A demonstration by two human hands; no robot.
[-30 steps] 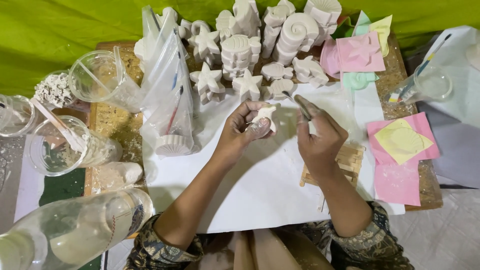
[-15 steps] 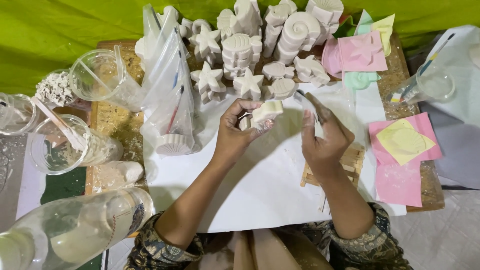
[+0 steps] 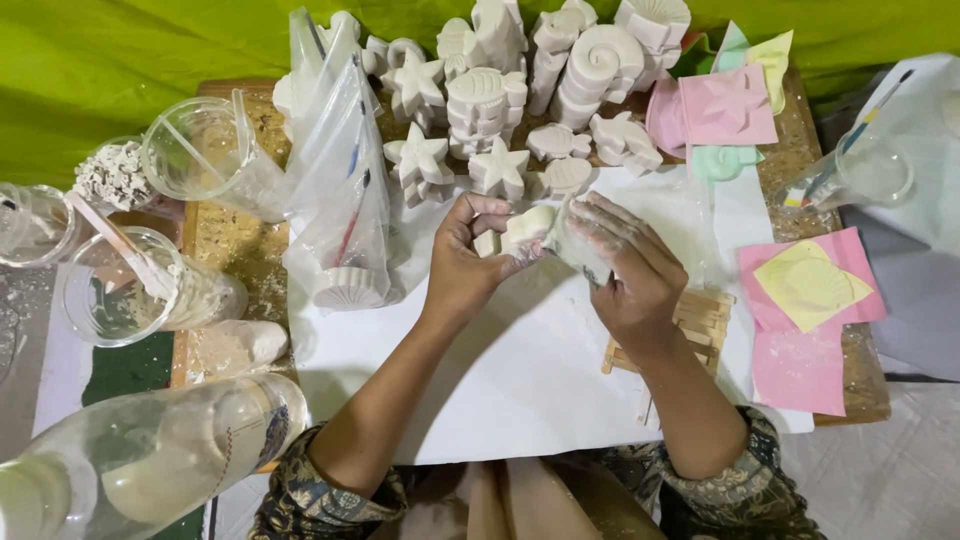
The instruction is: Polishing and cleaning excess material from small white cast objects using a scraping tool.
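My left hand (image 3: 470, 262) grips a small cream plaster piece (image 3: 525, 228) above a white paper sheet (image 3: 520, 370). My right hand (image 3: 625, 265), dusted white, holds a thin flat tool (image 3: 572, 240) whose tip meets the right side of the piece. Both hands are close together near the far edge of the sheet. Just beyond them lie white plaster stars (image 3: 498, 170) and shell shapes (image 3: 565, 177).
Stacks of white plaster casts (image 3: 600, 55) stand at the back. Clear plastic bags (image 3: 340, 190) lean at left beside plastic cups (image 3: 120, 290) with stir sticks. A large bottle (image 3: 140, 460) lies near left. Pink and yellow moulds (image 3: 810, 290) and wooden sticks (image 3: 700, 320) sit at right.
My right hand has moved left, bringing the tool against the piece. The left hand has turned the piece slightly.
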